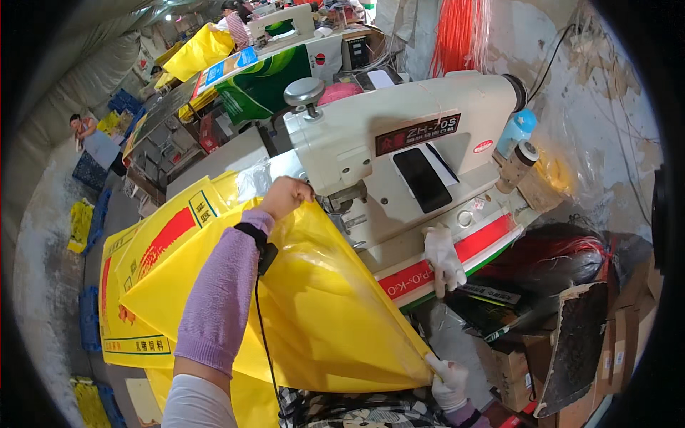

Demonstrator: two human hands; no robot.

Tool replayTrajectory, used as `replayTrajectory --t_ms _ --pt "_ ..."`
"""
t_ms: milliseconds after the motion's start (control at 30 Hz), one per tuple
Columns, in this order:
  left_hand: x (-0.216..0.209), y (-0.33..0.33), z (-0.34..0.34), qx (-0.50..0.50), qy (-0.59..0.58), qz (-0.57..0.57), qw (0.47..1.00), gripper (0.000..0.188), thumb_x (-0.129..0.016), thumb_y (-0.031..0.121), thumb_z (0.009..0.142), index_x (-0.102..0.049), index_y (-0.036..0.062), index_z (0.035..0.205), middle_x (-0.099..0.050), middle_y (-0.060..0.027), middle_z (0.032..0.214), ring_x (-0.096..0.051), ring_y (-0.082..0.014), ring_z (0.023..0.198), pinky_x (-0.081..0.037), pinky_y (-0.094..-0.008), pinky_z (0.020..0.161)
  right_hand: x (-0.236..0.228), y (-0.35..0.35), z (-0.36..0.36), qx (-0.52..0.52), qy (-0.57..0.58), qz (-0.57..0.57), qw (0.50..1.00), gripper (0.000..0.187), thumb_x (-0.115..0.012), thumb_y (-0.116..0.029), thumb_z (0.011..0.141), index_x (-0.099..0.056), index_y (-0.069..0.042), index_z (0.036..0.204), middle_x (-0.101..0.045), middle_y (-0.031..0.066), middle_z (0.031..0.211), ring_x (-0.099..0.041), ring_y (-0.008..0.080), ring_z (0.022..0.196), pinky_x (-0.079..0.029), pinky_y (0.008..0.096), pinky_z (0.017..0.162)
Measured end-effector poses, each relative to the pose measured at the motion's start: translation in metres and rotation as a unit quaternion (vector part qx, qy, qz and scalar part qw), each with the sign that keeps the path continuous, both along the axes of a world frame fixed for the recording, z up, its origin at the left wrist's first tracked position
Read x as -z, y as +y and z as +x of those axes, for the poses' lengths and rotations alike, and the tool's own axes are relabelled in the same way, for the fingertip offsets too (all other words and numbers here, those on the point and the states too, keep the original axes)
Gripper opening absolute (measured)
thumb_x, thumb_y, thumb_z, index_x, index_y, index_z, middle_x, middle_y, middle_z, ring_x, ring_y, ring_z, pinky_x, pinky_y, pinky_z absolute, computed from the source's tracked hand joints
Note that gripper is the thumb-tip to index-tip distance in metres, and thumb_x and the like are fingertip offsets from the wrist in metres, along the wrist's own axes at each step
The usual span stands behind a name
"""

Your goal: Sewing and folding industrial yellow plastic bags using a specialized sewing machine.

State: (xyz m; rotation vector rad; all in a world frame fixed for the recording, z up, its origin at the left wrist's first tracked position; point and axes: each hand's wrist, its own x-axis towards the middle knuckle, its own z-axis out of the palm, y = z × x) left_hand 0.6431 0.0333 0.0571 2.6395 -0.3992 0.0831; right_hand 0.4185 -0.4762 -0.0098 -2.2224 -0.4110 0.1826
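Head view: the left hand (285, 197), nearer the sewing machine (421, 107), grips the yellow bag (328, 307), whose long edge slants down rightward to the gloved right hand (450, 384) pinching its corner.

Yellow sack (321, 307) — glossy, creased, spread wide.

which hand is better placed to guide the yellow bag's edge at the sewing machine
Probably the left hand: it holds the yellow bag by its upper corner, right beside the sewing machine's needle end. The gloved right hand is at the bag's lower corner, farther from it.
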Motion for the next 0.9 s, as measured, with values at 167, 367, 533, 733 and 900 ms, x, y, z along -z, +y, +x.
replayTrajectory --t_ms 167,367,533,733,900 --pt "0.009 -0.017 -0.017 0.007 -0.079 0.139 0.987 0.029 -0.061 0.001 0.07 -0.073 0.0152 0.092 -0.068 -0.009 0.09 -0.065 -0.0311 0.08 -0.053 -0.0389 0.072 0.068 -0.01 0.006 -0.023 0.099 0.093 0.99 0.027 -0.057 -0.004 0.079 -0.073 -0.004 0.101 -0.068 0.0184 0.077 -0.067 0.0301 0.063 -0.052 0.0347 0.061" --pt "0.01 -0.025 -0.025 -0.02 -0.084 0.15 0.985 0.023 -0.063 0.008 0.073 -0.072 0.0115 0.094 -0.067 -0.0121 0.091 -0.063 -0.033 0.084 -0.052 -0.0414 0.076 0.053 -0.011 -0.023 -0.007 0.259 0.117 0.959 0.027 -0.06 -0.015 0.084 -0.072 -0.01 0.108 -0.068 0.018 0.078 -0.068 0.0296 0.069 -0.053 0.0315 0.063" --pt "0.006 -0.121 -0.089 0.09 -0.069 0.053 0.992 0.025 -0.064 0.022 0.082 -0.063 0.0029 0.097 -0.058 -0.0205 0.1 -0.055 -0.0321 0.101 -0.044 -0.0421 0.09 0.009 0.066 0.024 -0.164 0.102 0.127 0.973 0.035 -0.058 -0.017 0.087 -0.064 -0.013 0.121 -0.064 0.0177 0.072 -0.064 0.034 0.067 -0.051 0.0397 0.059" --pt "-0.043 -0.111 -0.174 0.278 0.257 0.164 0.911 0.051 -0.073 0.038 0.074 -0.061 0.0062 0.111 -0.06 -0.0165 0.11 -0.061 -0.035 0.093 -0.047 -0.0452 0.087 0.003 0.18 0.09 -0.122 -0.146 0.053 0.98 0.047 -0.054 -0.011 0.089 -0.051 -0.014 0.136 -0.059 0.0139 0.061 -0.06 0.0321 0.055 -0.047 0.0434 0.052" --pt "-0.115 0.052 -0.146 0.038 -0.012 0.604 0.796 0.018 -0.06 0.018 0.081 -0.066 0.0146 0.064 -0.06 -0.0035 0.058 -0.058 -0.0211 0.058 -0.044 -0.0363 0.059 -0.003 0.229 0.159 -0.143 -0.025 0.063 0.987 0.047 -0.053 -0.019 0.094 -0.045 -0.014 0.14 -0.061 0.0127 0.06 -0.062 0.0312 0.059 -0.049 0.0402 0.056"
